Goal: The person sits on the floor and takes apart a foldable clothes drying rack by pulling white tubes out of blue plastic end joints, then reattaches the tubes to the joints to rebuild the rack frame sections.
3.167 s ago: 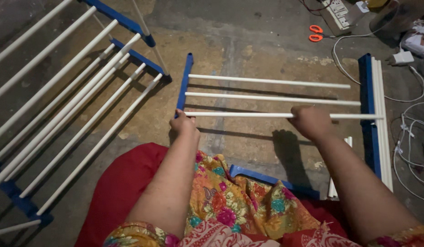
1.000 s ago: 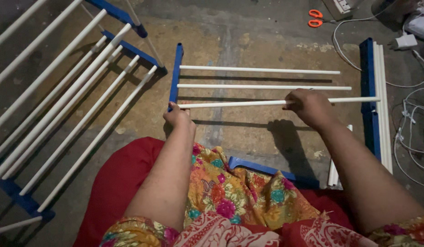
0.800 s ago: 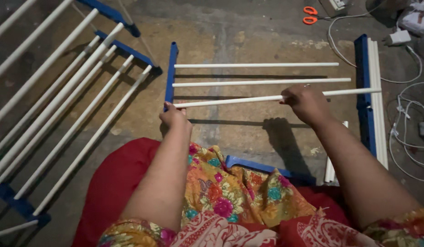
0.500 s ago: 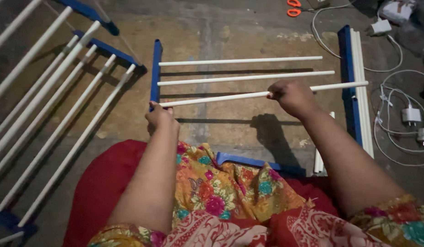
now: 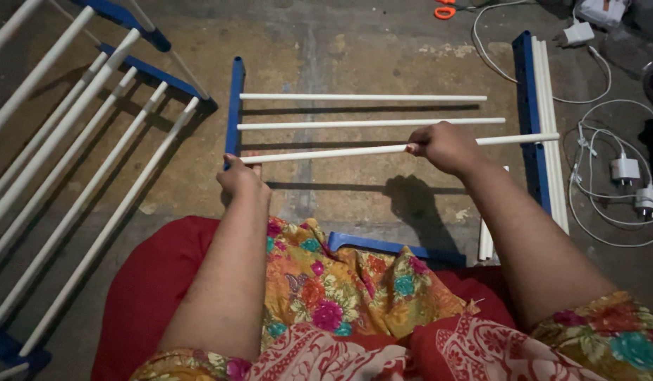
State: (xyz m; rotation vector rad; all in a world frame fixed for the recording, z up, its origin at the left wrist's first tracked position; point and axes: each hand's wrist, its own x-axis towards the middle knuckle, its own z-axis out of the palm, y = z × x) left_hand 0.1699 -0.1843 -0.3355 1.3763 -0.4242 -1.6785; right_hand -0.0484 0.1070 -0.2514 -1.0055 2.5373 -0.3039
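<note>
A blue side bar (image 5: pixel 234 106) lies on the floor with three white rods sticking out to the right. My left hand (image 5: pixel 240 180) grips the bar's near end, where the nearest white rod (image 5: pixel 326 153) enters it. My right hand (image 5: pixel 445 147) is closed around that same rod further right. The rod's free end passes over a second blue bar (image 5: pixel 529 120), which lies on the floor with white rods beside it. The two farther rods (image 5: pixel 362 97) end short of that bar.
A larger white-and-blue rack section (image 5: pixel 72 169) lies at the left. Another blue bar (image 5: pixel 390 247) sits near my lap, partly under flowered cloth. Orange scissors (image 5: pixel 445 11), white chargers (image 5: pixel 626 169) and cables lie at the top and right on the concrete floor.
The near rod's right end has lifted and now slants up to the right, resting over the right blue bar. My hands stay on the left bar and the rod. The view shifted.
</note>
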